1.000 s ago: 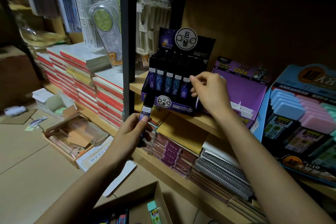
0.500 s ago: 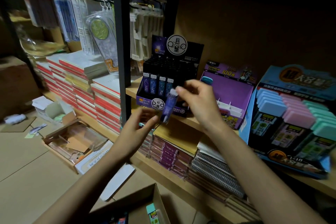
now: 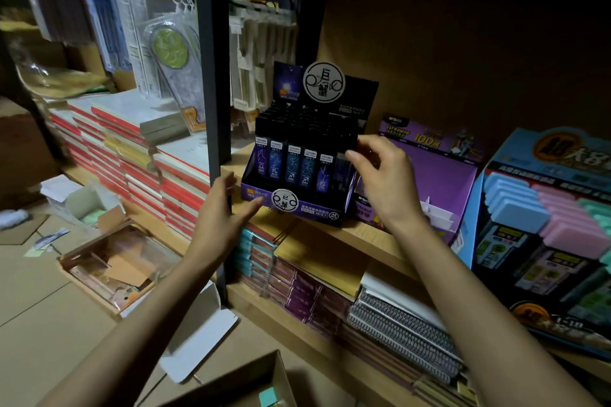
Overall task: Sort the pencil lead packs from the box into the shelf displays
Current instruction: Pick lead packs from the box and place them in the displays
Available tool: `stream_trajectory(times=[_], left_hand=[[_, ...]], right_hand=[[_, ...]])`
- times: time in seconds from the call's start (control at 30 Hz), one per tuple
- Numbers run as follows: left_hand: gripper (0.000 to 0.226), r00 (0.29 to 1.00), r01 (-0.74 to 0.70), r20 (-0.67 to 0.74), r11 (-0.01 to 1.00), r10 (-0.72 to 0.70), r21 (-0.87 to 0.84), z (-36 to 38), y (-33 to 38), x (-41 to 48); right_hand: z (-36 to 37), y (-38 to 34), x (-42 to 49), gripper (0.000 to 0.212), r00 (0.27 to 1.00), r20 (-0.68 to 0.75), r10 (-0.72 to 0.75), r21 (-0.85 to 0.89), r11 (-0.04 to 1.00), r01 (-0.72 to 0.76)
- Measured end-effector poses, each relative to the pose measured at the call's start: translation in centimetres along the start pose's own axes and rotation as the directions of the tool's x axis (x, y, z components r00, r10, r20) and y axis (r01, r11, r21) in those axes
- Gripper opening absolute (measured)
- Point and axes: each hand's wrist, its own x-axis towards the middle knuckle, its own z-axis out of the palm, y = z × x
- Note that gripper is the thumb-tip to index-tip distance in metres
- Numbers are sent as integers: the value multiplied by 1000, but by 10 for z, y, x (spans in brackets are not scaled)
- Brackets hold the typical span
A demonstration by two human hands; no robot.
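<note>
A dark purple display box [image 3: 297,205] of upright pencil lead packs stands on the wooden shelf [image 3: 357,235]. Its front row holds several blue and purple packs. My right hand [image 3: 380,175] pinches the top of a dark lead pack [image 3: 340,172] at the right end of that row, the pack sitting in its slot. My left hand [image 3: 228,208] hovers open just left of the display's front corner, holding nothing. The cardboard box [image 3: 251,383] lies at the bottom edge, a teal pack [image 3: 268,397] showing inside.
A lighter purple display [image 3: 429,175] and a blue one with pastel cases [image 3: 542,218] stand to the right. A black shelf post [image 3: 211,76] rises left of the display. Stacked notebooks [image 3: 330,291] fill the lower shelf. Open cartons [image 3: 112,268] lie on the floor.
My right hand took the purple pack from my left hand and carried it up into the right end of the display's front row. My left hand is now empty and open.
</note>
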Motion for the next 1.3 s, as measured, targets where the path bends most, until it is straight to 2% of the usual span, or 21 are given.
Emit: stream_trajectory(times=[0.13, 0.23, 0.37, 0.47, 0.53, 0.63, 0.73, 0.8, 0.9, 0.97, 1.1, 1.17, 1.3], left_hand=[[52, 1000, -4, -9, 998, 4, -59, 11, -5, 2], [48, 1000, -16, -15, 996, 14, -83, 9, -8, 3], [52, 999, -6, 53, 993, 12, -114, 5, -9, 1], [55, 993, -25, 114, 996, 34, -83, -3, -10, 0], [54, 989, -37, 146, 999, 37, -4, -11, -11, -2], [43, 976, -74, 212, 988, 43, 136, -29, -14, -13], [30, 941, -75, 338, 979, 7, 189, -54, -18, -32], [24, 925, -44, 377, 976, -41, 214, -69, -20, -49], [22, 933, 48, 335, 969, -129, 242, -82, -28, -77], [24, 922, 86, 340, 954, -185, 287, -82, -39, -100], [29, 867, 207, 364, 910, -341, 360, -68, -74, -153], [30, 835, 254, 381, 893, -396, 371, -58, -95, -184], [27, 789, 319, 378, 849, -484, 421, -40, -148, -249]], right_hand=[[2, 2, -4, 21, 997, 76, -12, 7, 1000, 12], [3, 6, -2, 21, 1000, 7, 8, -8, 1000, -8], [7, 15, 6, 21, 990, -46, 133, -46, 990, -135], [13, 18, 10, 19, 983, -65, 170, -129, 976, -177], [13, 18, 12, 22, 983, -56, 176, -175, 967, -183], [5, 15, 11, 31, 974, 15, 228, -289, 933, -214], [-7, 9, 4, 28, 964, 55, 259, -367, 903, -222], [-13, -2, -4, 23, 970, 111, 216, -284, 942, -177], [-11, -23, -35, 12, 957, 268, 108, -138, 988, -73], [1, -28, -67, 10, 900, 432, 51, -162, 987, 22], [34, -10, -132, 18, 704, 706, 76, -255, 955, 153], [50, 9, -163, 19, 618, 773, 145, -290, 947, 141], [78, 57, -233, 13, 498, 803, 328, -358, 933, -37]])
